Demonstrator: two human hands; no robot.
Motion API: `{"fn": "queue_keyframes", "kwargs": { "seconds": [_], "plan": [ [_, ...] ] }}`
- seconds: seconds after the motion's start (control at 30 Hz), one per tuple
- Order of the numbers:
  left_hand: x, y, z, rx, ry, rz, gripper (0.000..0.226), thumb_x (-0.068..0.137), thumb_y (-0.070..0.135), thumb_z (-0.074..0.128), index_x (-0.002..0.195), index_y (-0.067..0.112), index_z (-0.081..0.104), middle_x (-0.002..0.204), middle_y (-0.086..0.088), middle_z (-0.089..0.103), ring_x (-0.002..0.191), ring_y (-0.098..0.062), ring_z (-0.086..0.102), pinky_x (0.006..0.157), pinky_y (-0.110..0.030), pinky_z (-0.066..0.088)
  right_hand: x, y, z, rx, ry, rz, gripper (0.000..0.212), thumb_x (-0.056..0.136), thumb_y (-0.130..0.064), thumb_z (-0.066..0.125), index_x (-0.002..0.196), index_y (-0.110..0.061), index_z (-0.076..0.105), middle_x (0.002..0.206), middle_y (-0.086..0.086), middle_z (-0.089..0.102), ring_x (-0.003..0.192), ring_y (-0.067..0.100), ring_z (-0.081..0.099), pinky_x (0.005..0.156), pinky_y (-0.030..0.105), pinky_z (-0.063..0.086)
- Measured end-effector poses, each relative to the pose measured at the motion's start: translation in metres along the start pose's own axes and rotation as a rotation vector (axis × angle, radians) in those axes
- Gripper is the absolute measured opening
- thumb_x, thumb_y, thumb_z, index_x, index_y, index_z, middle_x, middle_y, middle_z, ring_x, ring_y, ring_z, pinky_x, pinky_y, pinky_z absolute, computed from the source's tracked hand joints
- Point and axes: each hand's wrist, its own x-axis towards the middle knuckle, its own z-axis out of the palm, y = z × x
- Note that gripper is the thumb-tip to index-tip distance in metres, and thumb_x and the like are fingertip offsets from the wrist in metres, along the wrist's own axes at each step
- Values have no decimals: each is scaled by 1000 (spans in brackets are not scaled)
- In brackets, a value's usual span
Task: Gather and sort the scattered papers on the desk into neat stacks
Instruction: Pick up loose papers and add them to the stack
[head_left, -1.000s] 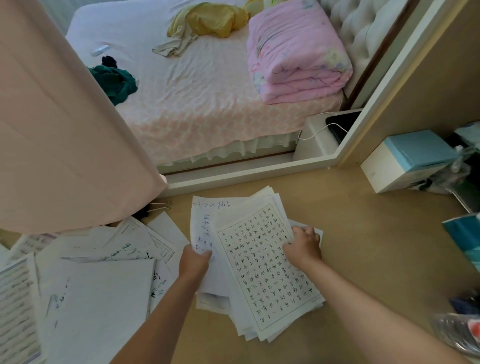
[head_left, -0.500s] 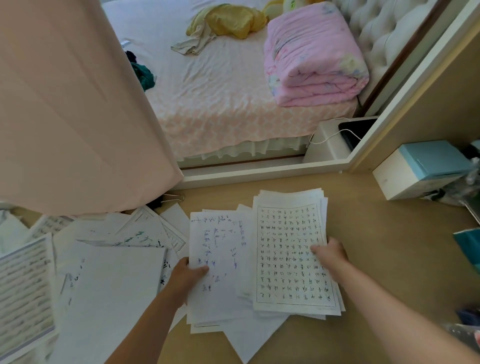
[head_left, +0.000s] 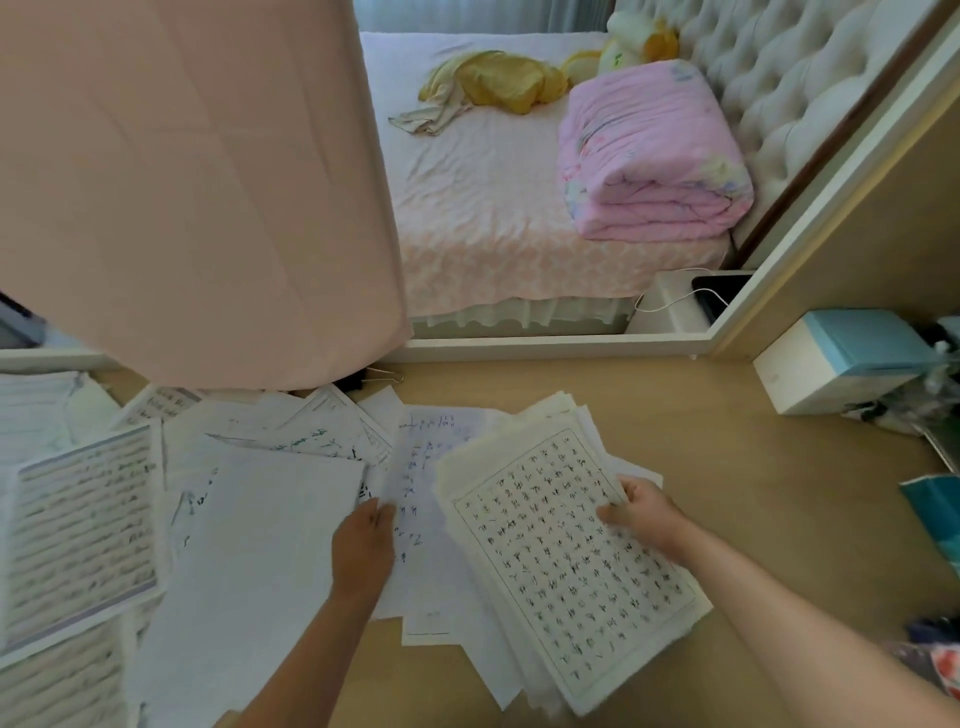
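Note:
A stack of grid sheets with handwritten characters (head_left: 561, 551) lies tilted on the wooden desk (head_left: 753, 519), fanned at its lower edge. My right hand (head_left: 641, 512) grips the stack's right edge, thumb on top. Left of it lie handwritten white sheets (head_left: 421, 467), and my left hand (head_left: 363, 540) pinches their left edge. Scattered papers (head_left: 260, 545) cover the left of the desk, with a lined printed page (head_left: 78, 525) at the far left.
A pink curtain (head_left: 197, 182) hangs over the desk's back left. A binder clip (head_left: 374, 376) lies below it. A white and blue box (head_left: 841, 358) stands at the right, with teal items (head_left: 935, 509) near the right edge. A bed lies beyond the ledge.
The grid stack has turned from square to tilted, its top swinging left. The view has shifted, so more curtain and left-side papers show. Both hands keep their hold.

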Motion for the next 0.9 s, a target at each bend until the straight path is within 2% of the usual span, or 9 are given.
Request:
{"fn": "queue_keyframes", "kwargs": {
  "seconds": [0.1, 0.17, 0.23, 0.3, 0.37, 0.5, 0.6, 0.73, 0.9],
  "plan": [
    [-4, -14, -12, -194, -115, -126, 21, 94, 28, 55, 98, 10, 63, 82, -1, 62, 75, -20, 59, 67, -37, 52, 1, 0, 23, 122, 33, 43, 25, 92, -8, 64, 113, -21, 66, 107, 1, 75, 94, 23, 73, 77, 38, 58],
    [-13, -21, -15, -277, -217, -215, 23, 97, 15, 52, 119, 15, 59, 105, -1, 65, 89, -19, 63, 74, -32, 54, 5, 0, 46, 154, 75, 72, 30, 89, -11, 65, 117, -20, 64, 112, 2, 72, 99, 24, 70, 86, 44, 58],
    [-22, -28, -17, -337, -274, -316, 22, 101, 12, 46, 115, 15, 62, 107, -5, 68, 90, -21, 65, 68, -30, 53, 8, -1, 76, 115, 78, 93, 36, 87, -14, 63, 123, -19, 60, 119, 3, 69, 106, 25, 66, 94, 49, 54],
    [-31, -33, -21, -454, -340, -416, 24, 103, 32, 45, 109, 18, 65, 105, -8, 70, 92, -26, 67, 73, -36, 55, 10, 0, 110, 24, 78, 94, 43, 87, -17, 61, 129, -19, 56, 124, 2, 65, 113, 25, 62, 99, 47, 52],
    [-33, -46, -26, -497, -370, -422, 40, 93, 51, 57, 123, 24, 60, 112, -6, 71, 101, -28, 69, 84, -46, 57, 4, -4, 144, -18, 75, 70, 42, 89, -14, 56, 131, -18, 52, 125, 3, 62, 114, 25, 60, 97, 42, 52],
    [-32, -64, -39, -244, -384, -281, 43, 91, 26, 68, 131, 18, 55, 112, -6, 71, 94, -25, 71, 75, -38, 60, -8, -6, 182, -119, 26, 29, 36, 93, -2, 42, 122, -21, 50, 114, 2, 60, 102, 26, 61, 77, 34, 56],
    [-29, -69, -50, -251, -477, -309, 33, 91, 7, 64, 123, 15, 60, 114, -10, 71, 95, -28, 71, 84, -48, 59, -7, 2, 184, -284, 80, -25, 38, 87, -10, 54, 123, -21, 53, 120, 3, 54, 109, 26, 55, 90, 42, 55],
    [-28, -69, -54, -348, -533, -295, 41, 89, -8, 56, 123, 14, 57, 117, -11, 70, 101, -30, 70, 92, -56, 54, -16, 2, 172, 70, 109, -42, 35, 86, -8, 63, 118, -19, 57, 113, 3, 65, 100, 22, 64, 81, 36, 57],
    [-23, -45, -47, -382, -601, -165, 60, 86, -12, 53, 127, 31, 50, 118, -2, 70, 108, -28, 67, 88, -52, 56, -18, 22, 145, 418, 42, 74, 47, 77, -18, 82, 118, -19, 58, 111, 5, 73, 101, 26, 71, 92, 53, 55]
  ]
}}
